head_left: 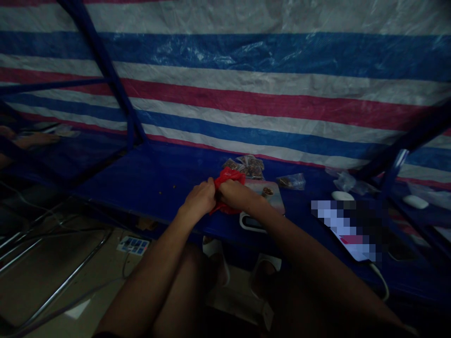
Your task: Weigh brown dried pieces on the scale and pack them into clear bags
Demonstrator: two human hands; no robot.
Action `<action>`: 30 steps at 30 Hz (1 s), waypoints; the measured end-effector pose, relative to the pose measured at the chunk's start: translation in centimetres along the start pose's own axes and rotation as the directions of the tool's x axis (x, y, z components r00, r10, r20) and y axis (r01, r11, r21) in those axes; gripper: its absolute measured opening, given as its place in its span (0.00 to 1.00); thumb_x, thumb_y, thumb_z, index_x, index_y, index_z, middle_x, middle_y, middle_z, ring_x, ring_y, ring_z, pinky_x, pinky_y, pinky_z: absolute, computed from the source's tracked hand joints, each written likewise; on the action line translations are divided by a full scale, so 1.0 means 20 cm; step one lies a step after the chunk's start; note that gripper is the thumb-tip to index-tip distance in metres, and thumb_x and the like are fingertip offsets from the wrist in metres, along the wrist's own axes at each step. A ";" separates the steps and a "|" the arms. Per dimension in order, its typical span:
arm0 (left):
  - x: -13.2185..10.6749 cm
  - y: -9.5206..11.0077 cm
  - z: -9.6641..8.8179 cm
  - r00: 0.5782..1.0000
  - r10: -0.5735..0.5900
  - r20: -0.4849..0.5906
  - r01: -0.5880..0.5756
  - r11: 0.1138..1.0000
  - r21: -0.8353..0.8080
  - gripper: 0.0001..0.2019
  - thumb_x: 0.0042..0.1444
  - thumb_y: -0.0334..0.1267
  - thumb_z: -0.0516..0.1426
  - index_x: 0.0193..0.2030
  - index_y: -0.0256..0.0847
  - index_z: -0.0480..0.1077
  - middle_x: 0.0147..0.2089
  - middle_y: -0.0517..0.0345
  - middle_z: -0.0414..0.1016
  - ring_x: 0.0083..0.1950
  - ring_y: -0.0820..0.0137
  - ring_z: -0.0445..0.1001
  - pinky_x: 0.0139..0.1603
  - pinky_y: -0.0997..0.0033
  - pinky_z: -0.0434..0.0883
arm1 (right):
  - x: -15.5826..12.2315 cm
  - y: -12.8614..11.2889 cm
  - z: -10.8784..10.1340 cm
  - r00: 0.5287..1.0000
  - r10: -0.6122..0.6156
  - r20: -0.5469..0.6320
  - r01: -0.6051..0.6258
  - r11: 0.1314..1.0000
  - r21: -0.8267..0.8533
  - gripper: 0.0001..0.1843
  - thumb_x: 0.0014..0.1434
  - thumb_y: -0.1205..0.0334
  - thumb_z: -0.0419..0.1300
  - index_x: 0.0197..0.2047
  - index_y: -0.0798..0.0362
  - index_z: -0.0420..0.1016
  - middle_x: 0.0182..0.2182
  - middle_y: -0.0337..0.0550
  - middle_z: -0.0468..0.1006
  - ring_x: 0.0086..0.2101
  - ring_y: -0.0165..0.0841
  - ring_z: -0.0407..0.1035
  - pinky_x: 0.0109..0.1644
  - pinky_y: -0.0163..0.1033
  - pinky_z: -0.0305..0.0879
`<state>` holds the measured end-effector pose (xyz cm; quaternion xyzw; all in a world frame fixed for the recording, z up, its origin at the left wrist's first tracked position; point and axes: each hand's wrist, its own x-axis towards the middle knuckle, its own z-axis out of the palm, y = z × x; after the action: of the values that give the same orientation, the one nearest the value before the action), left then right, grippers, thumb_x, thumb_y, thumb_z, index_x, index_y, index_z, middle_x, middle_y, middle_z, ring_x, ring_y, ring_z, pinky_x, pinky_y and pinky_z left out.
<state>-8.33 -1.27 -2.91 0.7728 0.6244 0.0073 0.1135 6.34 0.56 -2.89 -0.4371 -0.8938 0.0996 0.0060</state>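
Note:
A crumpled red plastic bag [230,174] is gripped between my two hands above the blue shelf. My left hand [202,196] closes on its left side, knuckles up. My right hand [234,193] is closed on it from the right, with the wrist crossing in front of a small scale [276,199]. On the scale's plate stands a little cup [268,192] of brown bits. Behind the bag lie several clear bags [251,165] of brown pieces. What is inside the red bag is hidden.
Another small clear bag [291,181] lies right of the scale. Farther right are a white mouse [342,196], a blurred-out lit device [338,230] with a white cable [382,279], and crumpled plastic [352,182]. Blue frame posts [121,98] rise at left. Another person's hand [38,139] is far left.

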 end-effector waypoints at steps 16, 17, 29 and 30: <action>0.00 0.04 0.05 0.998 0.003 0.062 -0.004 1.000 0.017 0.15 0.66 0.30 0.49 0.58 0.31 0.66 0.53 0.32 0.79 0.55 0.49 0.81 0.47 0.59 0.75 | -0.03 0.21 -0.01 0.988 -0.154 -0.015 0.155 0.979 0.133 0.11 0.61 0.73 0.60 0.41 0.58 0.84 0.36 0.47 0.85 0.31 0.30 0.72 0.35 0.33 0.61; 0.00 0.03 0.04 0.998 -0.003 0.066 0.002 1.000 0.019 0.15 0.65 0.30 0.50 0.58 0.32 0.66 0.54 0.32 0.79 0.55 0.49 0.81 0.47 0.60 0.75 | -0.04 0.21 -0.02 0.986 -0.163 -0.025 0.165 0.977 0.137 0.11 0.61 0.73 0.60 0.41 0.58 0.84 0.36 0.47 0.85 0.31 0.30 0.72 0.35 0.33 0.62; -0.01 -0.01 -0.02 0.995 -0.097 0.036 0.097 0.995 -0.017 0.27 0.66 0.55 0.52 0.61 0.35 0.65 0.56 0.33 0.79 0.55 0.45 0.80 0.50 0.55 0.74 | -0.24 0.30 -0.19 0.941 -0.016 -0.339 0.108 0.962 0.252 0.08 0.65 0.66 0.62 0.44 0.55 0.84 0.39 0.47 0.85 0.38 0.36 0.77 0.44 0.38 0.68; -0.01 -0.03 -0.03 0.992 -0.122 0.006 0.123 0.992 -0.035 0.32 0.64 0.62 0.51 0.62 0.36 0.64 0.57 0.33 0.78 0.56 0.44 0.79 0.51 0.54 0.74 | -0.28 0.32 -0.20 0.936 0.029 -0.352 0.076 0.957 0.281 0.09 0.66 0.65 0.61 0.45 0.54 0.84 0.39 0.46 0.85 0.38 0.36 0.77 0.44 0.38 0.68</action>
<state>-9.00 -1.25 -2.31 0.7309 0.6702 0.0100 0.1287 15.21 0.70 0.34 -0.4313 -0.8591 0.1498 0.2314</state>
